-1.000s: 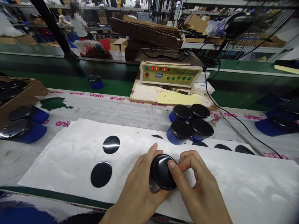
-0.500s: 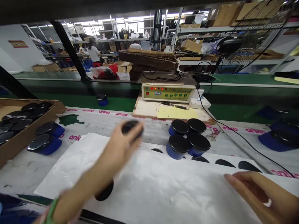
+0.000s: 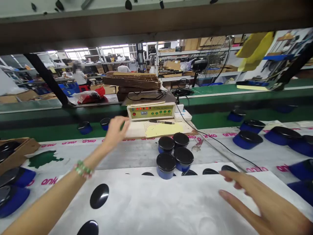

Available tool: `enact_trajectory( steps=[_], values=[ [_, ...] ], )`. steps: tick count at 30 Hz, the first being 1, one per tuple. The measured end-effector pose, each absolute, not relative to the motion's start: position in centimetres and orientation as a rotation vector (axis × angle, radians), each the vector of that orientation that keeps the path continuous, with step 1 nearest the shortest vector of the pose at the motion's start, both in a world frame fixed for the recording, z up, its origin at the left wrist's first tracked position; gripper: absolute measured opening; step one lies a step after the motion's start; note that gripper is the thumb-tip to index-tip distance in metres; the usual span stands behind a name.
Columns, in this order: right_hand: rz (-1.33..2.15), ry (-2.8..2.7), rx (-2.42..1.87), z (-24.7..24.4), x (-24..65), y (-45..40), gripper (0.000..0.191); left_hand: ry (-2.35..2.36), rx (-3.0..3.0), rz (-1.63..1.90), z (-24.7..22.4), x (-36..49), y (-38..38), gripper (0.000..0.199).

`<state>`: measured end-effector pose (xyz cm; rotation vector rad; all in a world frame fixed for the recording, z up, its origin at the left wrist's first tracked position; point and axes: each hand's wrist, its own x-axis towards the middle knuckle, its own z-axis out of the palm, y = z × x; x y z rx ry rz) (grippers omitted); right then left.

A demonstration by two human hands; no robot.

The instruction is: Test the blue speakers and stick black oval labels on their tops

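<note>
My left hand (image 3: 116,131) reaches over the far edge of the covered table, its thumb and fingers apart and nothing visible between them. Just beyond it, a blue jar with a black lid (image 3: 105,123) stands on the green belt (image 3: 207,120). My right hand (image 3: 264,199) hovers open over the white sheet (image 3: 156,202) at the right. Several blue jars with black lids, one of them in front (image 3: 166,165), are grouped at the sheet's back edge. Black discs lie on the sheet at the left, such as this one (image 3: 99,196), and others peek out along its back edge.
A control box with lit buttons (image 3: 151,111) stands behind a yellow paper (image 3: 163,129) and a pen. A black cable (image 3: 215,142) crosses to the right. More blue jars flank both sides, with a cardboard box (image 3: 22,153) at the left. A person (image 3: 79,76) is far back.
My left hand has moved forward and left to the belt, and the black-topped object is out of its fingers. The view has turned right. My right hand's fingers have spread.
</note>
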<state>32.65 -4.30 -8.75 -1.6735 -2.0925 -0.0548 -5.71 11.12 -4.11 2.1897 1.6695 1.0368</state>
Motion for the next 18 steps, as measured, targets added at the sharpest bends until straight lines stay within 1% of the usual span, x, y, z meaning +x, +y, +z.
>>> enact_trajectory(
  steps=[2, 3, 4, 6, 9, 16, 18],
  values=[
    [-0.008, -2.265, -1.581, -7.4, 30.3, -1.7, 0.05, 1.431, 2.262, 0.849, -5.2, -2.3, 7.4, 0.037],
    [0.009, -2.33, -1.554, -6.9, 29.0, -0.4, 0.055, 1.329, 2.281, 0.764, -5.8, -0.7, 5.6, 0.046],
    [0.044, -2.402, -1.546, -6.6, 27.8, 0.9, 0.058, 1.26, 2.292, 0.704, -6.5, 0.7, 4.1, 0.059],
    [0.109, -2.491, -1.524, -6.4, 25.9, 2.8, 0.061, 1.202, 2.281, 0.65, -7.7, 2.5, 2.1, 0.067],
    [0.15, -2.519, -1.488, -6.6, 25.3, 3.7, 0.056, 1.254, 2.231, 0.693, -8.6, 2.6, 1.7, 0.057],
    [0.149, -2.514, -1.546, -6.0, 27.9, 3.0, 0.045, 1.456, 2.089, 0.802, -8.6, -0.3, 3.1, 0.051],
    [0.093, -2.519, -1.539, -5.1, 27.7, 3.2, 0.037, 1.439, 2.075, 0.799, -8.5, -0.2, 3.2, 0.049]
  ],
)
